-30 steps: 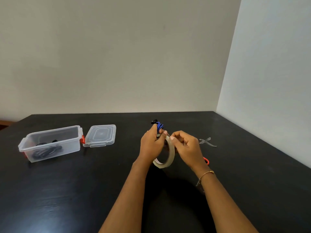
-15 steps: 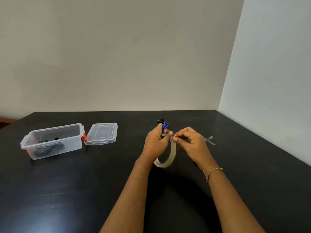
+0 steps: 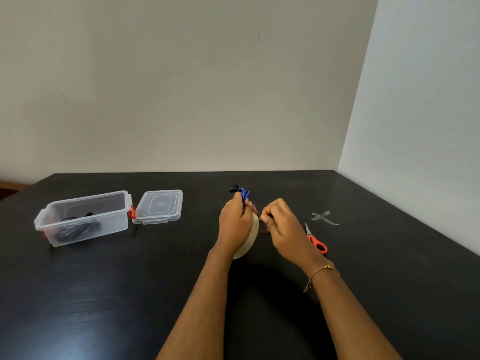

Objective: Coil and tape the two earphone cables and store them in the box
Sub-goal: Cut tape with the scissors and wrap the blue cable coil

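A black desk [image 3: 104,294] with a faint wood grain fills the lower half of the view and runs back into a corner where 2 plain pale walls meet. Over its middle, the left hand [image 3: 235,222] curls its fingers round a coiled blue earphone cable [image 3: 245,195], whose loops and black end stick up above the knuckles. The same grip also holds a roll of clear tape [image 3: 250,239], which stands on edge beneath the hand, its lower rim near the desk. The right hand [image 3: 281,224] is just beside it, thumb and forefinger pressed together at the top of the roll; whether they pinch the tape's loose end cannot be told. A thin bracelet [image 3: 322,271] circles the right wrist.

On the left of the desk stands a clear plastic box [image 3: 78,209] with red clips, open, with a coiled black cable [image 3: 78,229] lying in its bottom. Its clear lid [image 3: 158,206] lies flat just to the right of it. Right of the hands lie red-handled scissors [image 3: 315,241], and beyond them 2 crossed strips of tape [image 3: 323,217] lie on the surface.
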`<action>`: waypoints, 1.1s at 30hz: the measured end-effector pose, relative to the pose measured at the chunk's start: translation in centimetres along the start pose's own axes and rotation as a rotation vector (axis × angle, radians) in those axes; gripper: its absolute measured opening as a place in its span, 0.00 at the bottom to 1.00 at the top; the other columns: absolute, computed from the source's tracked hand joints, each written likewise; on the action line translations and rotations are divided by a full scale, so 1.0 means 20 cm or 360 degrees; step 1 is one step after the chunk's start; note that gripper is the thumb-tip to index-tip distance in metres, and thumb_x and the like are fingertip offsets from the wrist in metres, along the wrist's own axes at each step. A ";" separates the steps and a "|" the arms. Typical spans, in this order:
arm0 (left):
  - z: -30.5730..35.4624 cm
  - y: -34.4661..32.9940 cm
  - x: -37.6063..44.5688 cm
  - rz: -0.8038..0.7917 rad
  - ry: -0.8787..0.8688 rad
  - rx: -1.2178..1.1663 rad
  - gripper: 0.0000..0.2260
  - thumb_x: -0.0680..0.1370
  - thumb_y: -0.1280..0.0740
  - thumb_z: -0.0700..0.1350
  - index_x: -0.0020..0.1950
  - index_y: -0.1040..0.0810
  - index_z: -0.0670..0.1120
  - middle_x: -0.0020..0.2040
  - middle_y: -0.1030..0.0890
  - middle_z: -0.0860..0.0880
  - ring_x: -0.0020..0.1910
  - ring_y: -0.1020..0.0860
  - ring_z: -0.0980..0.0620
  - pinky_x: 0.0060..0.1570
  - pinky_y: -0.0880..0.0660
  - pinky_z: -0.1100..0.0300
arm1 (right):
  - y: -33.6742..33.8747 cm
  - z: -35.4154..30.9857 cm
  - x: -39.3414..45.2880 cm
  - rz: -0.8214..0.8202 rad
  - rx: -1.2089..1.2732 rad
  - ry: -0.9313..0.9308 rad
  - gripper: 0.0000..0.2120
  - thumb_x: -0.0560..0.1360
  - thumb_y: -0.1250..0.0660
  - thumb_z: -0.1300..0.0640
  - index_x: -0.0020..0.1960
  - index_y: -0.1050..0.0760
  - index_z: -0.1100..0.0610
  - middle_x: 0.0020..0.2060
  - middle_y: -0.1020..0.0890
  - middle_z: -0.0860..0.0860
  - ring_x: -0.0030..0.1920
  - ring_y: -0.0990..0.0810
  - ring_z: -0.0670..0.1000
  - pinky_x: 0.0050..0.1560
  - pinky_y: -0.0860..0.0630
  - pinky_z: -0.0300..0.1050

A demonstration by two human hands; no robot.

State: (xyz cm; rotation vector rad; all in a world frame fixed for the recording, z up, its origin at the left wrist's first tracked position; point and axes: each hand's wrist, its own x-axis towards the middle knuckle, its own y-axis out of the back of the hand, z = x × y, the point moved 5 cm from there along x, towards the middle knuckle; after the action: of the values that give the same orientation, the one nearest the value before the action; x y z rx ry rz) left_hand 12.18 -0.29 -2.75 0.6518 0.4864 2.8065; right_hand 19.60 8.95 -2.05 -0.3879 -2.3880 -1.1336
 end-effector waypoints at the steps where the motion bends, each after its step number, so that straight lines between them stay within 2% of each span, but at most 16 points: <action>1: -0.01 0.01 0.01 0.0022 0.0021 0.0013 0.04 0.79 0.42 0.39 0.45 0.31 0.45 0.44 0.23 0.43 0.40 0.27 0.52 0.46 0.27 0.56 | 0.01 -0.01 0.00 0.0004 0.0017 0.0016 0.05 0.79 0.44 0.61 0.46 0.33 0.55 0.48 0.32 0.48 0.43 0.27 0.45 0.46 0.23 0.35; 6: -0.03 -0.01 0.01 -0.0009 0.0041 0.0189 0.04 0.80 0.43 0.41 0.51 0.31 0.43 0.41 0.26 0.46 0.35 0.30 0.56 0.37 0.32 0.63 | 0.04 -0.03 -0.01 0.0057 -0.0138 0.0080 0.05 0.80 0.46 0.61 0.46 0.35 0.55 0.48 0.32 0.49 0.44 0.24 0.50 0.45 0.22 0.39; 8: -0.04 -0.01 0.01 0.0007 0.0045 0.0263 0.04 0.80 0.44 0.40 0.51 0.31 0.42 0.38 0.28 0.49 0.34 0.31 0.56 0.36 0.33 0.64 | 0.05 -0.03 -0.02 0.0099 -0.0154 0.0122 0.05 0.80 0.46 0.63 0.47 0.34 0.56 0.48 0.32 0.50 0.45 0.23 0.50 0.44 0.23 0.37; 12: -0.11 0.04 0.03 0.0056 0.0181 0.0301 0.04 0.81 0.46 0.41 0.47 0.34 0.45 0.34 0.32 0.51 0.32 0.33 0.56 0.34 0.35 0.63 | 0.07 -0.03 -0.02 0.0217 -0.0118 0.0177 0.07 0.79 0.46 0.64 0.46 0.35 0.54 0.47 0.31 0.49 0.45 0.24 0.48 0.42 0.24 0.31; 15: -0.11 0.03 0.03 -0.0019 0.0164 0.0449 0.03 0.81 0.46 0.41 0.48 0.34 0.44 0.36 0.31 0.50 0.33 0.32 0.55 0.37 0.32 0.60 | 0.08 -0.03 -0.02 0.0245 -0.0139 0.0173 0.06 0.79 0.45 0.65 0.48 0.33 0.57 0.47 0.31 0.49 0.45 0.24 0.48 0.40 0.24 0.30; 20: -0.13 0.03 0.04 -0.0041 0.0238 0.0719 0.07 0.81 0.45 0.42 0.55 0.32 0.41 0.35 0.30 0.50 0.38 0.28 0.52 0.44 0.28 0.56 | 0.08 -0.03 -0.02 0.0289 -0.0178 0.0162 0.05 0.79 0.44 0.64 0.50 0.30 0.62 0.48 0.30 0.52 0.44 0.23 0.50 0.42 0.20 0.40; 22: -0.14 0.04 0.04 -0.0080 0.0275 0.0865 0.07 0.81 0.45 0.42 0.55 0.32 0.41 0.39 0.25 0.47 0.41 0.24 0.49 0.47 0.27 0.54 | 0.09 -0.03 -0.02 0.0293 -0.0229 0.0149 0.07 0.79 0.45 0.62 0.50 0.29 0.62 0.48 0.29 0.52 0.43 0.24 0.49 0.43 0.20 0.41; 25: -0.16 0.04 0.02 -0.0086 0.0293 0.1022 0.07 0.79 0.45 0.42 0.54 0.32 0.41 0.46 0.20 0.43 0.47 0.21 0.44 0.47 0.28 0.52 | 0.08 -0.03 -0.02 0.0240 -0.0288 0.0136 0.07 0.80 0.46 0.61 0.49 0.29 0.61 0.47 0.32 0.49 0.42 0.26 0.47 0.45 0.20 0.41; 30: -0.18 0.08 0.03 0.0007 0.0262 0.1195 0.07 0.78 0.44 0.41 0.54 0.32 0.42 0.46 0.19 0.43 0.47 0.22 0.45 0.46 0.32 0.55 | 0.09 0.00 -0.02 0.0231 -0.0258 0.0004 0.07 0.80 0.47 0.60 0.50 0.30 0.60 0.49 0.31 0.51 0.43 0.24 0.49 0.46 0.20 0.45; 31: -0.17 0.07 0.02 0.0015 0.0226 0.1237 0.07 0.78 0.43 0.42 0.55 0.32 0.42 0.47 0.20 0.44 0.48 0.22 0.45 0.47 0.33 0.55 | 0.08 0.01 -0.02 0.0196 -0.0255 -0.0021 0.07 0.80 0.46 0.60 0.50 0.30 0.60 0.49 0.31 0.50 0.43 0.24 0.49 0.46 0.20 0.45; 33: -0.14 0.06 0.01 0.0032 0.0171 0.1289 0.10 0.77 0.39 0.43 0.56 0.33 0.43 0.48 0.20 0.44 0.49 0.23 0.46 0.49 0.32 0.56 | 0.06 0.03 -0.02 0.0077 -0.0287 -0.0085 0.06 0.80 0.45 0.60 0.50 0.30 0.59 0.49 0.32 0.48 0.43 0.27 0.46 0.45 0.24 0.37</action>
State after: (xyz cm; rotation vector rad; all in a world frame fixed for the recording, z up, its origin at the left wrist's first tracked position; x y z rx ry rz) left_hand 10.60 -2.19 -4.65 0.6252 1.6743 2.5952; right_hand 20.28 10.17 -1.78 -0.5389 -2.3152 -1.3366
